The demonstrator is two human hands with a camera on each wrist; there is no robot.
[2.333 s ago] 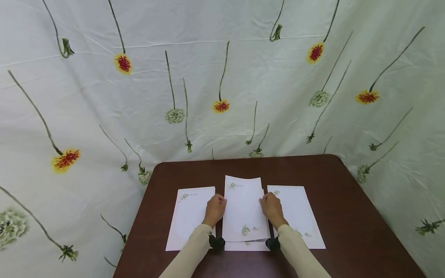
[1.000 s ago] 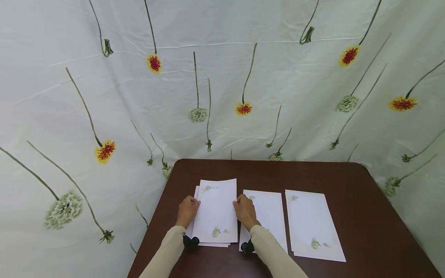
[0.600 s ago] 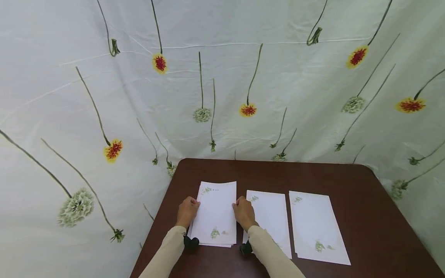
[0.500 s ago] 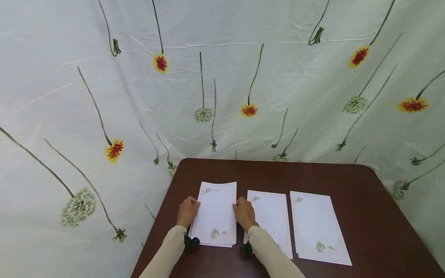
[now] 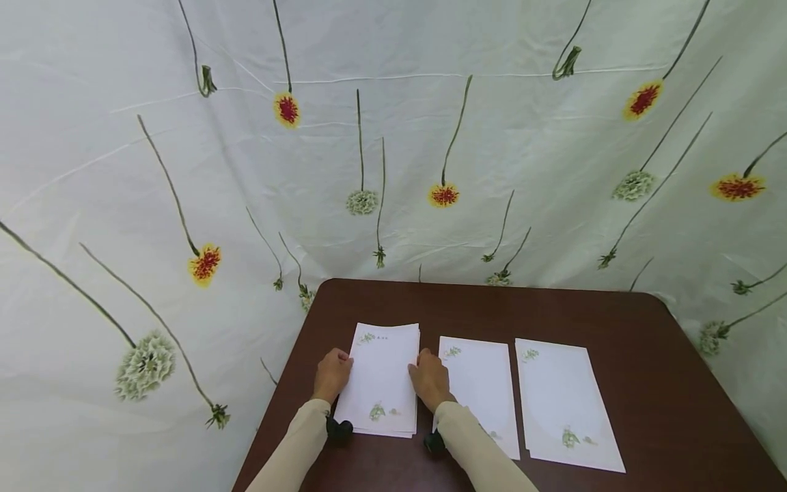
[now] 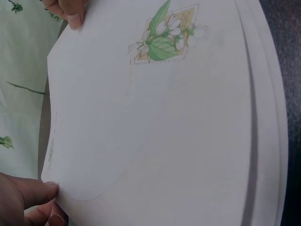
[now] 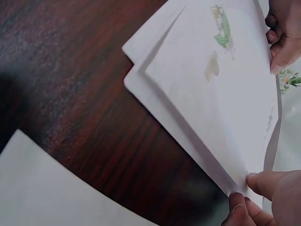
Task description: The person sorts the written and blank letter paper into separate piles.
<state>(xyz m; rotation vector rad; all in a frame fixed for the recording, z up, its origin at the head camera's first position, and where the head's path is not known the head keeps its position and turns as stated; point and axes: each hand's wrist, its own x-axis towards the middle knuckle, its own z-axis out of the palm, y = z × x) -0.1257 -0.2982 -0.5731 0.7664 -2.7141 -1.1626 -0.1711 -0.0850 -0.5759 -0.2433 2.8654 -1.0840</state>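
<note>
The left hand [image 5: 332, 374] and the right hand [image 5: 430, 379] each pinch one long edge of the top sheet [image 5: 380, 376], thumb above and fingers below. This sheet, printed with a flower motif, lies over the left-hand pile, its far edge bowed; in the right wrist view its near corner stands slightly apart from the under-sheets [image 7: 148, 96], whose edges are not flush with it. Likely faults: uneven release by the two hands could leave the sheet skewed; fingers tucked beneath the margin could drag the under-sheets as they withdraw; the bow, with air trapped below, could let the sheet slide; too tight a pinch could crease it. The right forearm, crossing the middle paper [image 5: 476, 389], could also brush it askew. To the right lies a further pile [image 5: 568, 403], a second edge showing at its near left corner. All rest on a dark reddish-brown table [image 5: 658, 383] with rounded far corners. Behind hangs a pale cloth [image 5: 492, 137], softly creased and printed with long-stemmed red-and-yellow and whitish flowers, heads downward.
</note>
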